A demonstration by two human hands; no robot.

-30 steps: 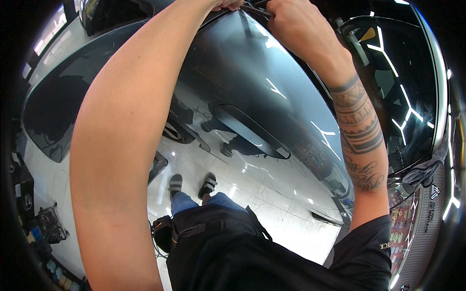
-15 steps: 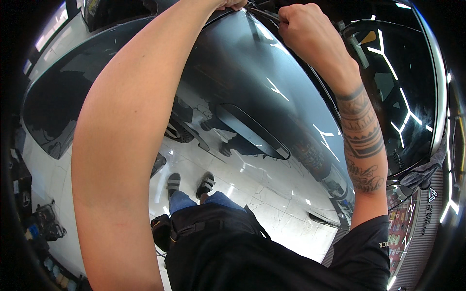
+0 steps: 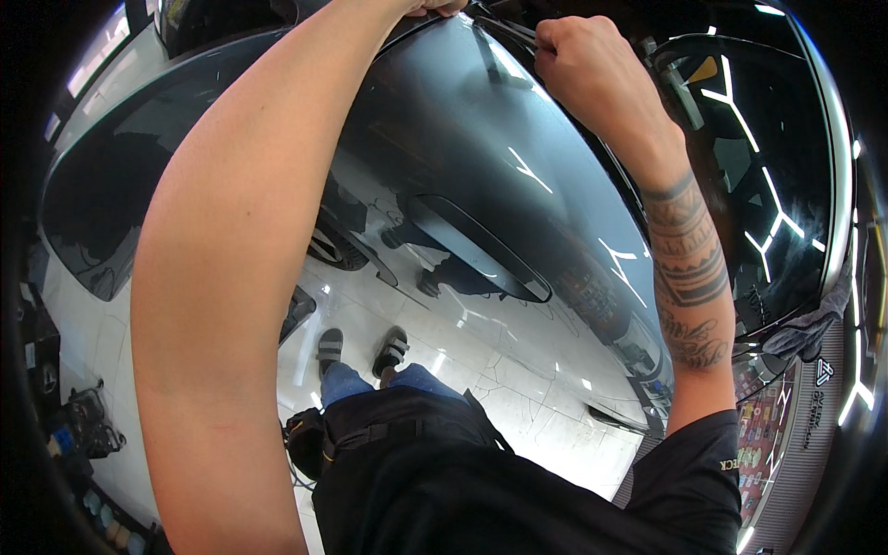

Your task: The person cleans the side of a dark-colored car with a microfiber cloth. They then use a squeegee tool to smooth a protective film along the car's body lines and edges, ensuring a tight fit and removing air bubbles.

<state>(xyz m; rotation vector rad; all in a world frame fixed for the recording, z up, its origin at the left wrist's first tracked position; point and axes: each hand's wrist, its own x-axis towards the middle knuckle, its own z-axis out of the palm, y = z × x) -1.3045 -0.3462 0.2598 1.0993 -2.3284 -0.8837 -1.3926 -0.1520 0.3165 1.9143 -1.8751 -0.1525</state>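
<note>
A glossy dark grey car door [image 3: 416, 111] curves up in front of me, with its flush door handle [image 3: 481, 250] lower down. My left hand [image 3: 437, 7] is at the top of the door panel, cut by the upper edge of the view. Its visible fingers are curled, and what they hold is hidden. To the right, my right hand [image 3: 592, 74] is closed in a fist over the base of the window. A thin dark strip [image 3: 507, 30] runs from near my left fingers to the thumb side of that fist.
Dark window glass [image 3: 786, 185] reflects ceiling lights at right. A grey cloth [image 3: 809, 328] lies over the car's edge there. A black pouch [image 3: 305, 444] hangs at my waist. My sandals [image 3: 391, 351] stand on pale floor tiles [image 3: 444, 370]. Dark equipment [image 3: 88, 425] sits far left.
My right fist has moved slightly down and right, and the strip's near end has shifted with it. My left forearm has swung a little left, its hand staying at the door's top.
</note>
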